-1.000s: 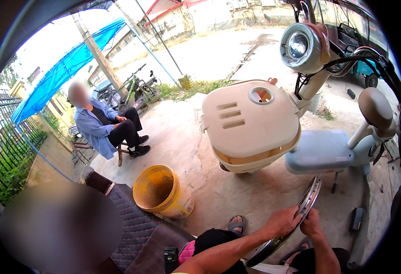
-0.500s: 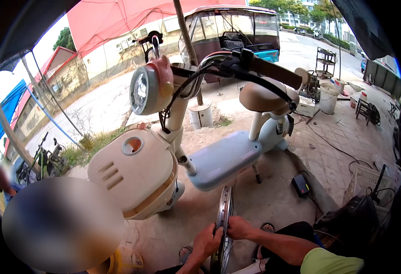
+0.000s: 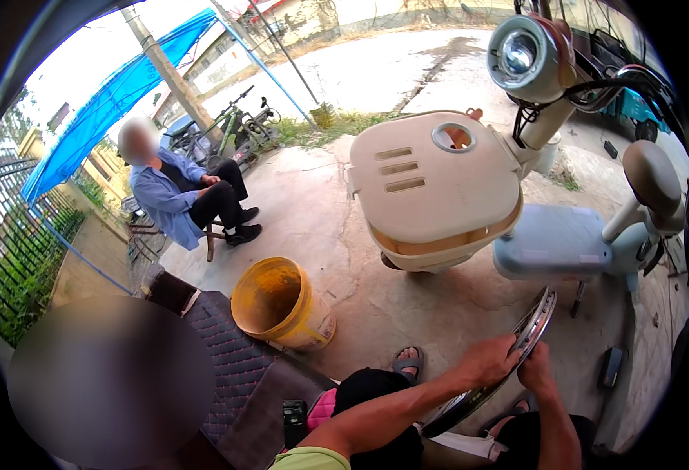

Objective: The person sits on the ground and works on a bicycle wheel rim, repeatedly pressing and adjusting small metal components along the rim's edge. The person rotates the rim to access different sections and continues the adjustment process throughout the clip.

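A narrow metal wheel rim stands tilted between my legs, its upper end leaning right. Its lower part looks dark, and I cannot tell whether a tyre is on it. My left hand is closed on the rim from the left side. Opposite it, my right hand grips the rim from the right, its fingers partly hidden behind the wheel. Just beyond the rim stands an electric scooter with a cream front basket, a round headlight and a pale blue footboard.
A yellow bucket stands left of my feet, beside a dark quilted seat. Farther off, a person in a blue shirt sits on a stool near parked bicycles. A small black box lies on the ground at right.
My view has swung left, bringing the seated person and the bucket fully into sight. Both hands stay on the rim, which now leans more to the right in the picture.
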Available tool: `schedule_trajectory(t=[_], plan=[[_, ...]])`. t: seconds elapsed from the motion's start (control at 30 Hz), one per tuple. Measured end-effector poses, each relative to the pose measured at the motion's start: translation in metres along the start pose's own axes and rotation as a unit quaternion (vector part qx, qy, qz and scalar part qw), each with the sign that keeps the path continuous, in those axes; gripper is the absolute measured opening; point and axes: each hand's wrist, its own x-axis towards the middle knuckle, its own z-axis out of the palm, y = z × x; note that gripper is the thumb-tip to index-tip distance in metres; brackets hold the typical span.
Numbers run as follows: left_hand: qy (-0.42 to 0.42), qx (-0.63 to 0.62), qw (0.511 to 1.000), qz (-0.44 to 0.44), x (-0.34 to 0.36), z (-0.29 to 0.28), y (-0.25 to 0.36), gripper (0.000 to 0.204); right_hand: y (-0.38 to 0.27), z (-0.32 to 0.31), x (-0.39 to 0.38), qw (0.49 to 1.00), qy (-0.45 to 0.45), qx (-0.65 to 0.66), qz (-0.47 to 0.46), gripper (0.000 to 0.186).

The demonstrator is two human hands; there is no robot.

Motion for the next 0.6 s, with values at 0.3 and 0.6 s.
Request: schedule_trajectory(t=[0.3, 0.6], plan=[[-0.006, 0.026, 1.0, -0.008, 0.008, 0.004, 0.005, 0.034, -0.017, -0.012, 0.003, 0.999, -0.015, -0.026, 0.015, 0.012], [-0.015, 0.02, 1.0, -0.013, 0.01, 0.002, 0.008, 0.035, -0.007, -0.013, 0.005, 1.0, 0.001, -0.03, 0.004, 0.013]])
